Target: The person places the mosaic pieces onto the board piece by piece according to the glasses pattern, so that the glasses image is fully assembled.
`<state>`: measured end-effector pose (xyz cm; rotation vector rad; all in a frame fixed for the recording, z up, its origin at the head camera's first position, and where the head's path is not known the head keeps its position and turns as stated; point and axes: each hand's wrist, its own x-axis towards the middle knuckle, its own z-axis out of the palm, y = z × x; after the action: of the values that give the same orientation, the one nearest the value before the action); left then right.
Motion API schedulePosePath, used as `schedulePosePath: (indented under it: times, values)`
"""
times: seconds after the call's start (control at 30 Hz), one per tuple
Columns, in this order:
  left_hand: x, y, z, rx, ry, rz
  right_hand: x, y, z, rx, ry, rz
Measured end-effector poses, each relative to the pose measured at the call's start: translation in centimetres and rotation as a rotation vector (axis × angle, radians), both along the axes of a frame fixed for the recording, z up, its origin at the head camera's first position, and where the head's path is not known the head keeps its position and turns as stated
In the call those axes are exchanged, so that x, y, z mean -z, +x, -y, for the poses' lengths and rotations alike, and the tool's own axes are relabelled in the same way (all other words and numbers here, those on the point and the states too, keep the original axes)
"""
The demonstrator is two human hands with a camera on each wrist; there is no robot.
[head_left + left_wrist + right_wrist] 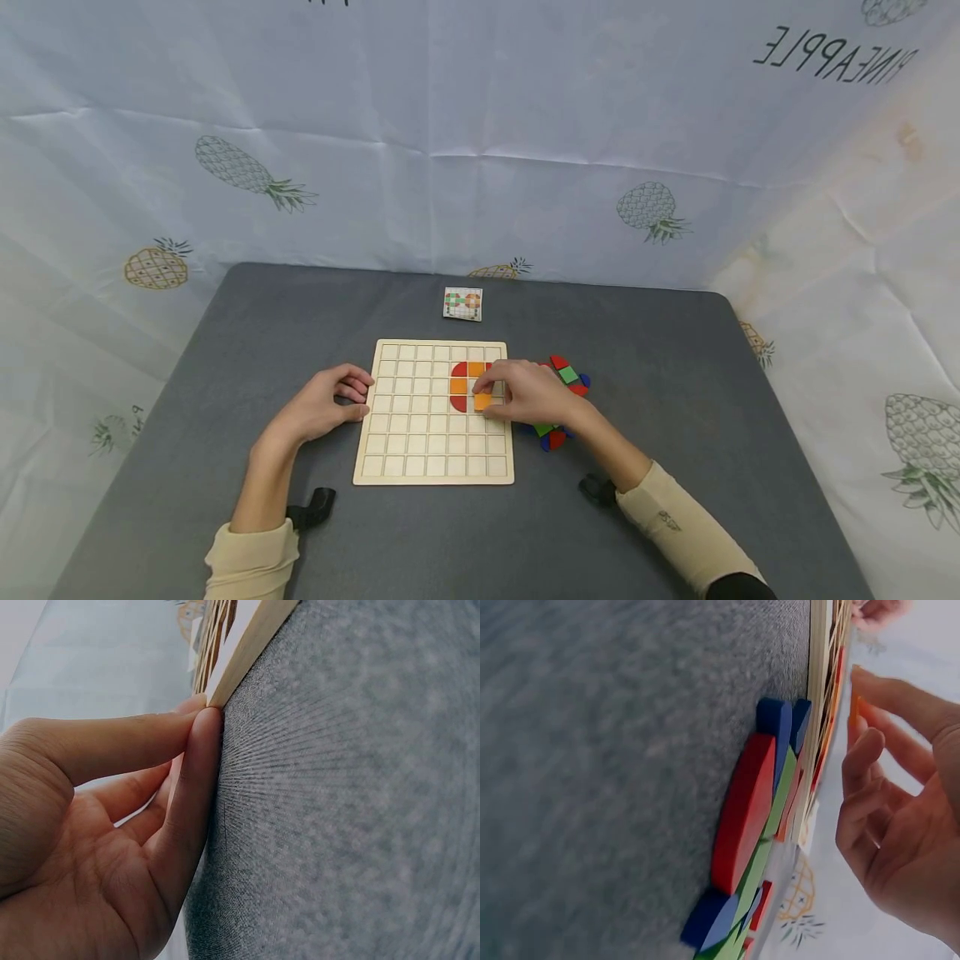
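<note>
Orange and square, a tile (482, 402) was pinched by the fingers of the right hand (527, 392) over the wooden grid board (417, 444), toward three o'clock; fingers of the left hand (321, 406) pinched its nine-o'clock edge.

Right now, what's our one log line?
left hand: touching board; right hand: pinching orange tile over board; card: beyond board; loose tiles: right of board

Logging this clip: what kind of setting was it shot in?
Probably a makeshift tabletop recording booth: a grey table has pineapple-print cloth hung behind and beside it, and a gridded wooden board lies on top.
</note>
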<state>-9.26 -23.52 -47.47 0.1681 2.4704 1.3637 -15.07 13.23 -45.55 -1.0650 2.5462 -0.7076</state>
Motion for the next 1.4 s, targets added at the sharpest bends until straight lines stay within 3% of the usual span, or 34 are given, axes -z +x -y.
schedulePosePath:
  times: [0.23, 0.63, 0.8, 1.0, 1.2, 1.4]
  values:
    - [0.1, -0.1, -0.1, -0.001, 0.002, 0.008, 0.2, -0.1, 0.7, 0.028, 0.055, 0.014]
    - [0.0, -0.1, 0.1, -0.001, 0.009, 0.022, 0.4, -0.1, 0.5, 0.015, -0.026, 0.089]
    - [0.0, -0.1, 0.0, -0.001, 0.012, 0.025, 0.0, -0.7, -1.1, 0.036, -0.074, 0.109]
    - [0.1, -0.2, 0.0, 0.004, 0.010, 0.017, -0.2, -2.1, -4.2, 0.120, -0.116, 0.130]
    - [0.1, -0.2, 0.0, 0.004, 0.001, 0.013, 0.0, -3.5, -6.9, 0.209, -0.112, 0.138]
    - [0.1, -0.1, -0.1, 0.000, -0.001, 0.013, 0.5, -4.3, -8.2, 0.234, -0.069, 0.134]
